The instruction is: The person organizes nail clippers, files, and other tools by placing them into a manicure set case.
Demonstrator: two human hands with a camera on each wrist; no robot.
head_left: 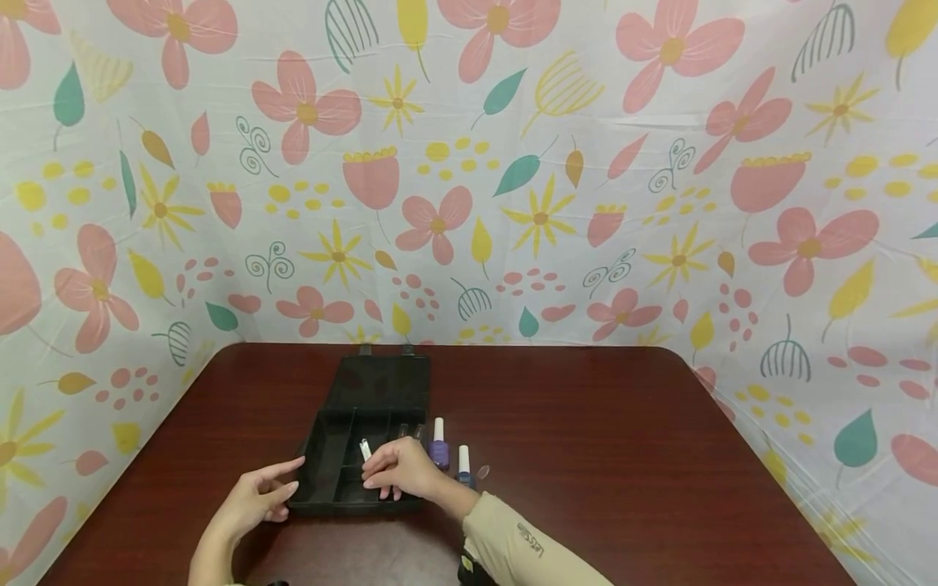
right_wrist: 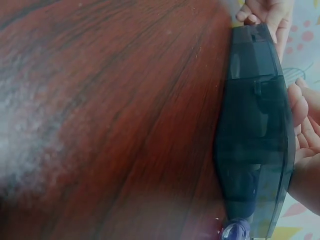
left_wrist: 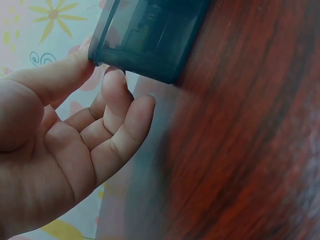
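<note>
A black plastic compartment box point(head_left: 317, 472) lies with its lid point(head_left: 379, 382) folded back. My left hand point(head_left: 249, 500) holds its left side near the front corner, with thumb and fingertips at the rim in the left wrist view. Over the front middle compartments, my right hand point(head_left: 406, 468) pinches a small silvery nail clipper point(head_left: 365, 448) that sticks up past the fingers. Two slim, clear-looking items point(head_left: 404, 430) lie in the right compartment, partly hidden behind that hand. The right wrist view shows the box wall point(right_wrist: 255, 115) from outside, the right fingers above its rim.
Just right of the box stand a purple nail polish bottle point(head_left: 439, 448) and a blue one point(head_left: 464, 465), both white-capped. A small clear oval piece point(head_left: 483, 471) is beside the blue bottle. The dark red wooden table point(head_left: 623, 456) meets a floral cloth point(head_left: 513, 244) behind.
</note>
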